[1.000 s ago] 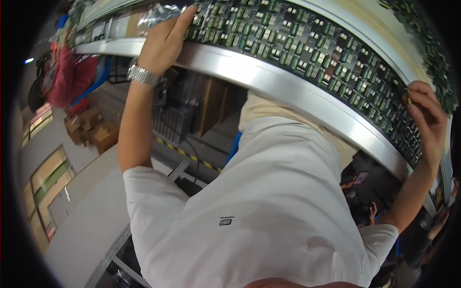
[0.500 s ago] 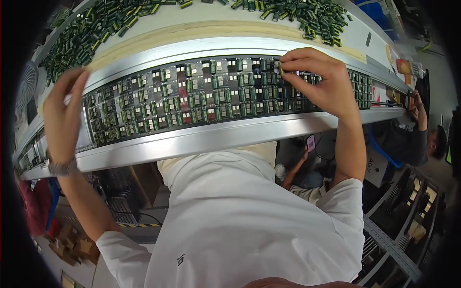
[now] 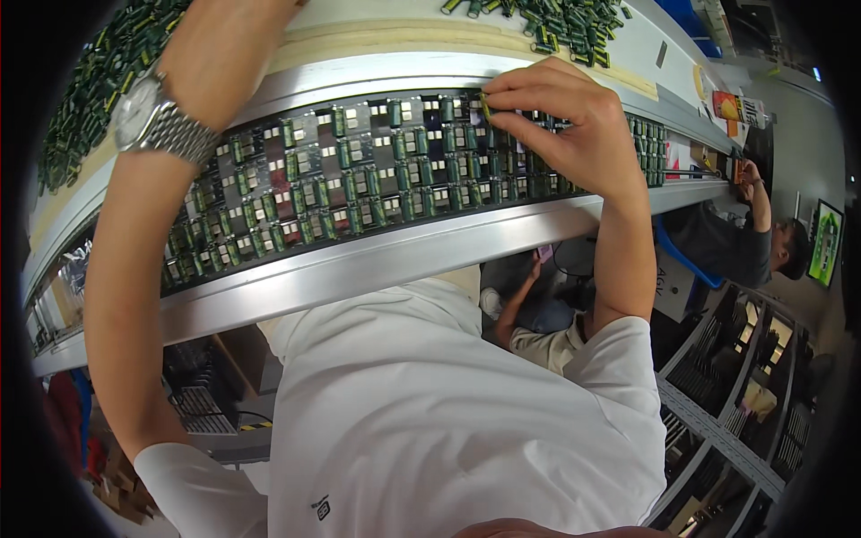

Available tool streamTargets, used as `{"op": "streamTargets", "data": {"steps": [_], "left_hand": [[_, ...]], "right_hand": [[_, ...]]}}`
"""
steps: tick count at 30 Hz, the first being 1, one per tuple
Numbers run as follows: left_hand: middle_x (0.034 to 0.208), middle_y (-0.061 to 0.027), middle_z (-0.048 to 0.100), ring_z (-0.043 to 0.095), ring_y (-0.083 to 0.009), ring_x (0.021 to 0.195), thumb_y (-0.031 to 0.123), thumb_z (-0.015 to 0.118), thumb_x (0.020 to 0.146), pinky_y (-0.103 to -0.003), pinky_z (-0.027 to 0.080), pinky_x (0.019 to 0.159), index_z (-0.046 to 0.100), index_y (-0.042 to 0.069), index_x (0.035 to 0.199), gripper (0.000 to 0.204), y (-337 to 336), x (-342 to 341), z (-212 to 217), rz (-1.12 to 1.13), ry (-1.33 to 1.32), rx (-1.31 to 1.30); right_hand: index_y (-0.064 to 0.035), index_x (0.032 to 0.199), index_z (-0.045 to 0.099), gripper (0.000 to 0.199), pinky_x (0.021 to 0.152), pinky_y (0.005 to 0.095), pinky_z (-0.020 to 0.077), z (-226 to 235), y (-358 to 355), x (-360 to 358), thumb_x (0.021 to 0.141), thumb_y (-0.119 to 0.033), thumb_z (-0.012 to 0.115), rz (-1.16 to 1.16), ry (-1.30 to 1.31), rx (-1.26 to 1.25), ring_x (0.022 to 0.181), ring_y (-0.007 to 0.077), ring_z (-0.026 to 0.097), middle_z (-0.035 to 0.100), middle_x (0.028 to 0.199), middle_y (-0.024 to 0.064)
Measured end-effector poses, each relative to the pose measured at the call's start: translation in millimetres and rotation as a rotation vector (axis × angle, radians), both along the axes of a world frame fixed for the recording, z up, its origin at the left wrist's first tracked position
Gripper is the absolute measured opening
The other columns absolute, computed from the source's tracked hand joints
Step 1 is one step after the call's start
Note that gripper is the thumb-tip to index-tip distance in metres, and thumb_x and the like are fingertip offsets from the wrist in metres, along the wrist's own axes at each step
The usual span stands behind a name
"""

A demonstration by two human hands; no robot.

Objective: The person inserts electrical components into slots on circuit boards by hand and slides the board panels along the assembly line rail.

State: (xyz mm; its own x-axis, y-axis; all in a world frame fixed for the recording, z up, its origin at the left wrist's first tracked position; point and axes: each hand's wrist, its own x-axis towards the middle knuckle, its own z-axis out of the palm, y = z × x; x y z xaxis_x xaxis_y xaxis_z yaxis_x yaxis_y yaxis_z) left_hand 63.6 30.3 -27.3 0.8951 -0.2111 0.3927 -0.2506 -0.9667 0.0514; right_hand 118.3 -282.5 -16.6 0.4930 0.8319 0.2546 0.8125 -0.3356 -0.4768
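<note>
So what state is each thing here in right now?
right hand: fingertips pinched on a small green part at the tray's top edge
left hand: mostly out of frame; wrist with watch over the tray
tray of slots: partly filled, many slots hold green parts, some are bare
loose green parts: heaped on the table beyond the tray
metal rail: bare

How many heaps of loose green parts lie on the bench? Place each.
2: the left heap lies beside the watch wrist; the right heap is at top, beyond the right hand. The left forearm may hide more.
</note>
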Motion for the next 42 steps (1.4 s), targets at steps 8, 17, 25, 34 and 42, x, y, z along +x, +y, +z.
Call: {"op": "streamTargets", "data": {"steps": [8,17,25,34,42], "left_hand": [[0.099,-0.0098,0.064,0.066,-0.027,0.095,0.007,0.063,0.09,-0.039,0.054,0.084,0.066,0.004,0.099,0.011,17,-47,14,-0.014,0.081,-0.438],[0.13,-0.0031,0.067,0.064,-0.0133,0.111,0.019,0.064,0.103,-0.033,0.053,0.096,0.067,0.007,0.131,0.03,88,-67,-12,-0.024,0.357,-0.762],[0.136,-0.0061,0.064,0.062,-0.0141,0.119,0.017,0.063,0.105,-0.029,0.052,0.1,0.068,0.006,0.133,0.031,69,-71,-10,-0.06,0.317,-0.657],[0.134,-0.0085,0.064,0.063,-0.0177,0.119,0.011,0.061,0.105,-0.031,0.054,0.101,0.069,-0.001,0.127,0.026,51,-71,-11,-0.12,0.346,-0.705],[0.129,-0.0079,0.067,0.064,-0.0169,0.115,0.007,0.066,0.1,-0.028,0.053,0.1,0.072,0.0,0.121,0.023,47,-70,-5,-0.129,0.29,-0.542]], "right_hand": [[-0.0051,0.094,0.08,0.014,0.075,0.0336,0.057,-8,18,-15,0.081,-0.009,0.083,0.015,-0.025,-0.01,0.087,0.0231,0.07,0.078,0.1,0.0048],[-0.0029,0.096,0.082,0.018,0.08,0.0315,0.0565,-2,24,-16,0.079,-0.002,0.084,-0.004,-0.019,-0.078,0.092,0.021,0.072,0.079,0.103,0.0083],[-0.0028,0.096,0.082,0.018,0.081,0.0313,0.0562,-4,23,-13,0.078,-0.001,0.083,0.03,-0.023,-0.046,0.092,0.021,0.072,0.079,0.104,0.008],[-0.0026,0.095,0.079,0.021,0.077,0.0327,0.0567,8,36,-26,0.075,-0.003,0.084,0.068,-0.232,-0.145,0.09,0.0237,0.071,0.078,0.103,0.0072],[-0.0021,0.096,0.079,0.02,0.077,0.0343,0.057,8,36,-25,0.076,-0.002,0.083,0.062,-0.173,-0.162,0.09,0.024,0.071,0.078,0.105,0.0066]]}}
